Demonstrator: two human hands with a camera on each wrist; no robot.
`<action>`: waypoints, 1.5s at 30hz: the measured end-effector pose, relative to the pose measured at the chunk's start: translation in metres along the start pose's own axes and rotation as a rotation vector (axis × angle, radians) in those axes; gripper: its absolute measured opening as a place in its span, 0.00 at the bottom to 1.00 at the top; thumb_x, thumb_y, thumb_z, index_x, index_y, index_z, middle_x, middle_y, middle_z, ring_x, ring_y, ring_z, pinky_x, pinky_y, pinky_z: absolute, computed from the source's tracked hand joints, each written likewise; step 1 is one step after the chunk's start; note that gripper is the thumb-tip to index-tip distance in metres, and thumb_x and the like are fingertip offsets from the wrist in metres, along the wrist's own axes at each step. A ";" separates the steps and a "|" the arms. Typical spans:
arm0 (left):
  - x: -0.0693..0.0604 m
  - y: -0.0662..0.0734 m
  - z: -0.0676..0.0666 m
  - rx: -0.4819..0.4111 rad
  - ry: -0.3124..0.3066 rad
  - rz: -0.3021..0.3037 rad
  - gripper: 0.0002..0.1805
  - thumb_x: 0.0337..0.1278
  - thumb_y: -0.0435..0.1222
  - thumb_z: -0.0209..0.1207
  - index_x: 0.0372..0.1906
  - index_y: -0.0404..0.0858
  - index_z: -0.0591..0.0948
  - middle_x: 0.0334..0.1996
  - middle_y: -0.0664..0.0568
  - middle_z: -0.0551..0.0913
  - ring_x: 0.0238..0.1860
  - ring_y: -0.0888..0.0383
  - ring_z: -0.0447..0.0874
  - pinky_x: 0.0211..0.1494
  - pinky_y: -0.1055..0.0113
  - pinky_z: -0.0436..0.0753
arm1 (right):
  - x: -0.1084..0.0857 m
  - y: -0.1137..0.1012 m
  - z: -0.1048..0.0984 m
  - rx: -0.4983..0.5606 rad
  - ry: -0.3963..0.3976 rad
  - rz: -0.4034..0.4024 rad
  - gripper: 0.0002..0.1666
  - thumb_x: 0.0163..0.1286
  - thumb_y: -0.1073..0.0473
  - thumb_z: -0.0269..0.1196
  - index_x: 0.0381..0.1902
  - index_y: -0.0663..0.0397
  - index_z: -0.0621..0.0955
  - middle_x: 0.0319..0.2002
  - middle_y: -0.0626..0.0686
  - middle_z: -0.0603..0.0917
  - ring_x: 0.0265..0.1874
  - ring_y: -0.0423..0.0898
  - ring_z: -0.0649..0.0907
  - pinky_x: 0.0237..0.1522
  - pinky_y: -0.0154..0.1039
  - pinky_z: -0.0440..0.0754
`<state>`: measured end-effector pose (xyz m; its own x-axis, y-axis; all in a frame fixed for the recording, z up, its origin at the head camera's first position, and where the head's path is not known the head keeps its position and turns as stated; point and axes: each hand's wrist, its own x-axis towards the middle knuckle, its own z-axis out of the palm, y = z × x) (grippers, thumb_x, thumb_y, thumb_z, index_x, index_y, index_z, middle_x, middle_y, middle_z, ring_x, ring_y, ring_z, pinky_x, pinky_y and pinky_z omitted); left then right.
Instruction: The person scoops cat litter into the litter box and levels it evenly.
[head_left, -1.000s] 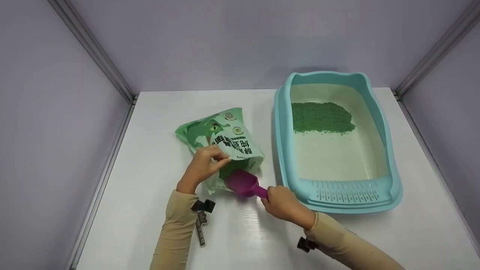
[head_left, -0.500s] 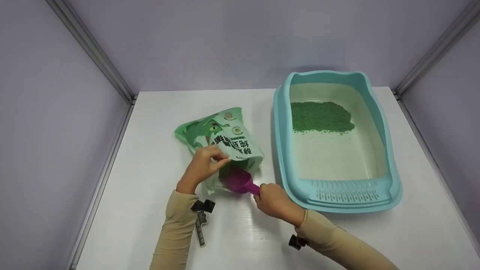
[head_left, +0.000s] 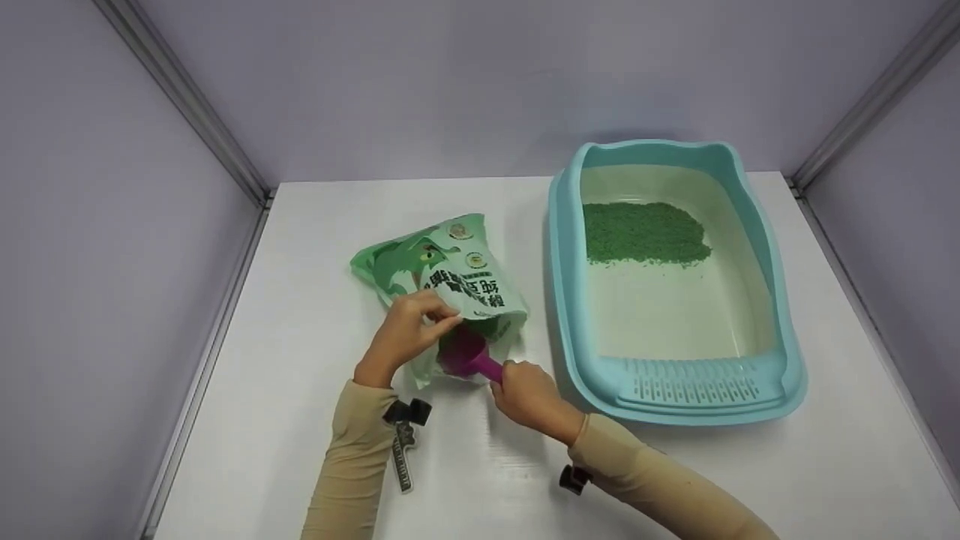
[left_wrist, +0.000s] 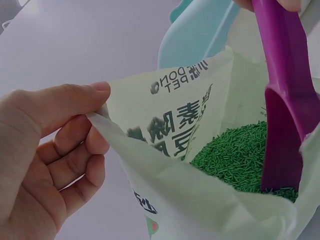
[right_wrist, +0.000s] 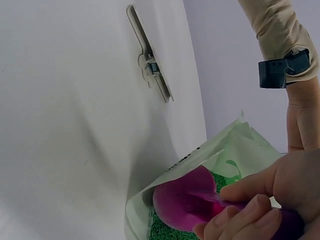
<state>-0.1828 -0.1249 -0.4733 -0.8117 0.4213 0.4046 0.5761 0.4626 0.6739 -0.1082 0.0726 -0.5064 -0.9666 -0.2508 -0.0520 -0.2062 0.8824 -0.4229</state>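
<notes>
A green and white bag [head_left: 465, 289] of green pellet litter lies on the table with its mouth facing the person. My left hand [head_left: 409, 326] pinches the upper edge of that mouth between thumb and index finger. In the left wrist view green pellets [left_wrist: 232, 157] show inside the bag. My right hand [head_left: 531, 396] grips the handle of a purple scoop [head_left: 463, 354], whose bowl is inside the bag's mouth. The scoop's tip [left_wrist: 282, 170] touches the pellets, partly hidden by the bag's front edge.
To the right stands a blue litter box [head_left: 566, 315] with a patch of green pellets [head_left: 645, 232] toward its far left side. A bag clip [head_left: 403, 457] lies on the table beside the left forearm. Walls rise behind and at both sides of the table [head_left: 315, 225].
My right hand has moved left and slightly away from the person, pushing the purple scoop further into the bag. The left hand and the bag have stayed in place.
</notes>
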 end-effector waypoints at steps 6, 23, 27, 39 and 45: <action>0.000 0.000 0.001 0.007 0.012 0.009 0.05 0.53 0.32 0.67 0.29 0.33 0.87 0.25 0.44 0.84 0.28 0.54 0.83 0.36 0.66 0.85 | 0.004 0.002 0.009 0.021 0.024 -0.013 0.14 0.62 0.59 0.63 0.26 0.66 0.77 0.21 0.63 0.82 0.21 0.58 0.83 0.21 0.52 0.79; -0.001 0.000 0.002 0.035 0.008 0.017 0.05 0.54 0.33 0.66 0.29 0.34 0.87 0.25 0.45 0.84 0.29 0.54 0.83 0.36 0.67 0.85 | 0.003 0.021 0.049 -0.011 0.193 -0.010 0.13 0.63 0.57 0.63 0.27 0.61 0.75 0.19 0.60 0.82 0.18 0.55 0.82 0.18 0.48 0.76; -0.001 0.001 0.001 0.034 0.016 0.023 0.05 0.53 0.33 0.66 0.29 0.34 0.87 0.25 0.45 0.84 0.29 0.54 0.83 0.36 0.67 0.85 | 0.000 0.034 0.060 0.038 0.197 0.028 0.15 0.64 0.54 0.63 0.27 0.58 0.73 0.18 0.58 0.80 0.16 0.51 0.79 0.15 0.44 0.71; -0.001 0.001 0.000 0.030 0.010 0.009 0.04 0.54 0.32 0.66 0.30 0.33 0.87 0.26 0.44 0.83 0.29 0.54 0.83 0.36 0.64 0.85 | -0.005 0.052 0.073 0.173 0.140 0.073 0.15 0.69 0.51 0.60 0.28 0.54 0.70 0.17 0.49 0.73 0.17 0.41 0.69 0.16 0.33 0.64; -0.002 0.002 0.000 0.022 0.019 0.017 0.04 0.53 0.32 0.67 0.30 0.33 0.87 0.25 0.44 0.84 0.29 0.53 0.84 0.36 0.64 0.85 | -0.007 0.055 0.073 0.225 0.132 0.067 0.15 0.69 0.51 0.60 0.28 0.54 0.71 0.18 0.48 0.72 0.17 0.40 0.69 0.16 0.31 0.63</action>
<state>-0.1803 -0.1249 -0.4722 -0.8032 0.4146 0.4278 0.5918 0.4724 0.6532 -0.1019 0.0934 -0.5953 -0.9915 -0.1278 0.0251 -0.1163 0.7810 -0.6136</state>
